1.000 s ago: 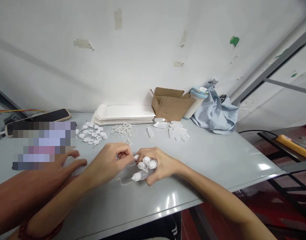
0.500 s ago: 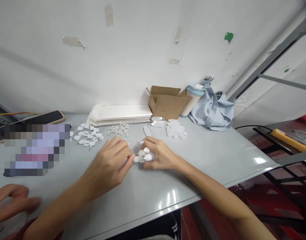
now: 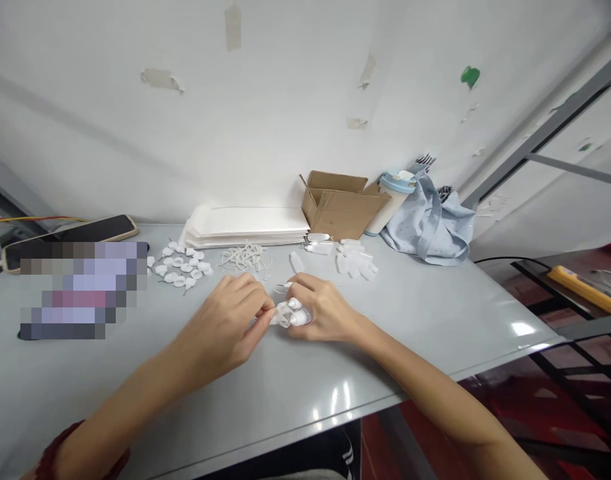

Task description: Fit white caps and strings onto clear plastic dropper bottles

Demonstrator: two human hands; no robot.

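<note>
Small white-tipped squeeze bottles [image 3: 300, 316] are gathered in my right hand [image 3: 328, 310], its fingers curled around them just above the table. One thin metal needle tip pokes out near the upper fingers. At the bundle's left end, my left hand [image 3: 235, 317] pinches a pale rubber band [image 3: 284, 315] looped by the bottle tips; the fingertips partly hide it. Behind my hands lies a pile of pale rubber bands [image 3: 245, 257]. White ring-shaped caps [image 3: 180, 267], some with needle tips, are spread to the left. Several clear bottles [image 3: 355, 259] lie at the right.
A stack of white trays or envelopes [image 3: 250, 223] lies against the wall beside an open cardboard box [image 3: 342, 210]. Behind the box stand a blue-lidded cup [image 3: 392, 200] and a light blue cloth bag [image 3: 430, 227]. Phones [image 3: 80, 237] rest on the left of the grey table [image 3: 410, 327].
My left fingers have closed in on the left end of the bundle, covering a white piece seen there before. Another person's hand at the lower left has gone from view. The view shifted slightly.
</note>
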